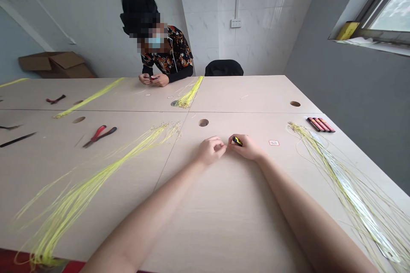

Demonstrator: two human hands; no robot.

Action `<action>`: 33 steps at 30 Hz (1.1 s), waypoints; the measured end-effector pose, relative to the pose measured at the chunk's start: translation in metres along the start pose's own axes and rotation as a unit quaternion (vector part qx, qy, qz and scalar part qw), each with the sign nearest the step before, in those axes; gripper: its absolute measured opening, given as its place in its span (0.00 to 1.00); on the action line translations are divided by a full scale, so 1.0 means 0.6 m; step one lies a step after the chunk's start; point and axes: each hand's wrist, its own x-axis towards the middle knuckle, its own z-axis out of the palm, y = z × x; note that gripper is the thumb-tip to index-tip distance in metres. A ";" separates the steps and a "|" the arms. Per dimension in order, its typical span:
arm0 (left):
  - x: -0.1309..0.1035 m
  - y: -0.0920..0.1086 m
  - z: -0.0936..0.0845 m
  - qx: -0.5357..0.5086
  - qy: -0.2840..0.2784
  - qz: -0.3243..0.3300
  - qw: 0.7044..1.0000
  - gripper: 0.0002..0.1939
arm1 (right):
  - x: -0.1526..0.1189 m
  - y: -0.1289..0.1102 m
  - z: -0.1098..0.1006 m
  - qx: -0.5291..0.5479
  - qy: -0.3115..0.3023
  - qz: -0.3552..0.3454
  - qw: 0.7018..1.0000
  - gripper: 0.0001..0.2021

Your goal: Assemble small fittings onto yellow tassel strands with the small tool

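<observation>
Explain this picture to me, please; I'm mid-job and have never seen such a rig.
There is no robot here: these are a person's bare hands, seen by a camera worn on their head, looking forward and down. It is the only view.

The left hand has its fingertips pinched together; whether it holds something thin is too small to tell. The right hand holds a small black-and-yellow object.

On the table, to the left, are yellow strands and red-and-black pliers. To the right are a small red-edged label, four pink-and-black cylinders and a long metal strip among more yellow strands. Across the table, another person works with their own hands.
</observation>
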 end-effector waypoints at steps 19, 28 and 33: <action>0.004 -0.002 0.002 -0.001 -0.066 -0.002 0.998 0.10 | -0.002 0.004 -0.001 0.039 0.002 0.017 0.999 0.08; 0.004 -0.005 0.003 -0.034 -0.075 -0.012 0.997 0.12 | 0.000 0.001 0.005 0.030 0.004 -0.006 1.000 0.07; 0.005 -0.009 0.002 -0.086 -0.079 -0.045 0.992 0.15 | -0.001 0.001 0.006 0.013 0.008 -0.005 1.000 0.07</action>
